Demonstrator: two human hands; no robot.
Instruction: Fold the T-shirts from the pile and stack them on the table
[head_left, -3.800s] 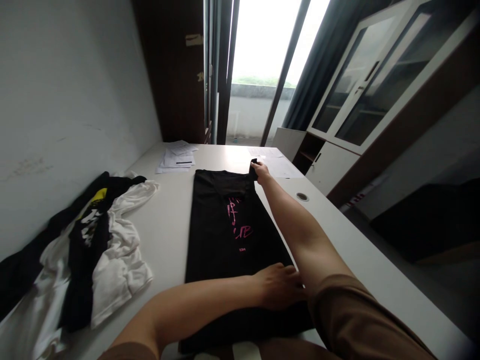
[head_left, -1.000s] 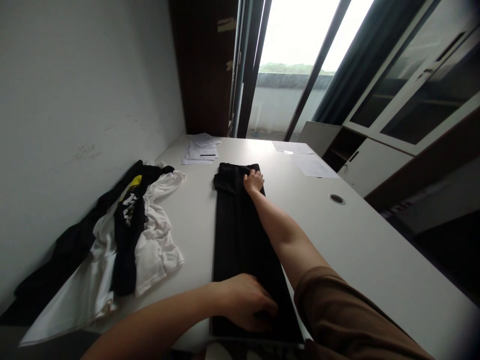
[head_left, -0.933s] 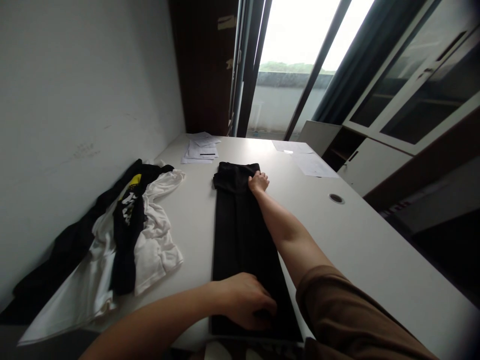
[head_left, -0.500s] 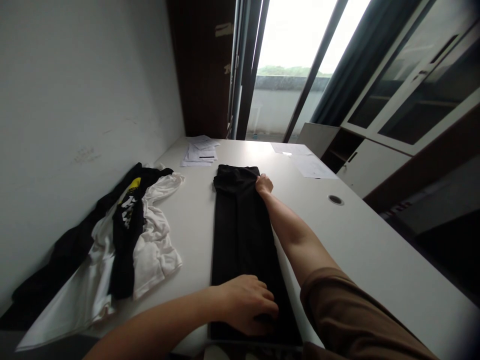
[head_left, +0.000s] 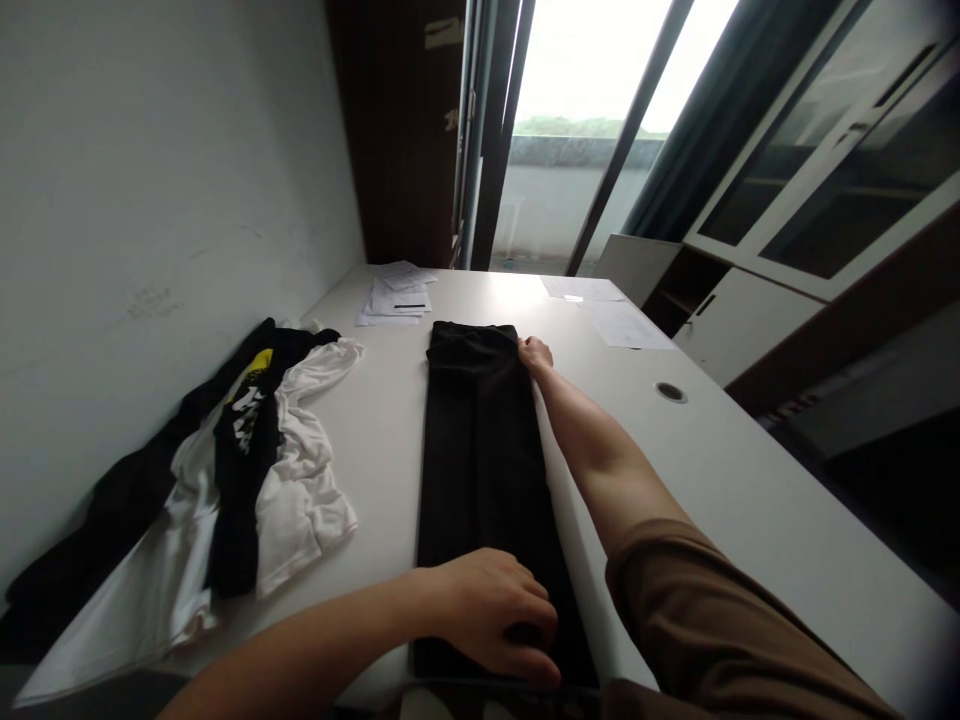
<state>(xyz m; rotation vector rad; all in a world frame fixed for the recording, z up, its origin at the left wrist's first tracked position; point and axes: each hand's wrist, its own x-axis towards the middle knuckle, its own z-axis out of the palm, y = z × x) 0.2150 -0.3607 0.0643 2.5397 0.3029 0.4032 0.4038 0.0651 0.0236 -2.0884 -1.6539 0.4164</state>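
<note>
A pair of black trousers [head_left: 487, 450], folded lengthwise into a long strip, lies flat on the white table. The waistband end is at the far side, with a few wrinkles below it. My right hand [head_left: 535, 354] reaches out to the far right corner and pinches the fabric edge there. Near the table's front edge, my left hand [head_left: 499, 612] rests on the lower end of the trousers, fingers and thumb curled in on the cloth. Its fingertips are partly hidden.
To the left, along the wall, lie a white garment [head_left: 304, 490], a black garment with a yellow and white print [head_left: 244, 500] and other clothes. Papers [head_left: 395, 297] sit at the far left, more sheets [head_left: 622, 325] at the far right. A cable hole [head_left: 670, 392] is in the tabletop [head_left: 720, 500].
My right hand has shifted slightly outward at the far corner, and the cloth by the waistband lies a little smoother. My left hand stays almost in place. The view has tilted slightly.
</note>
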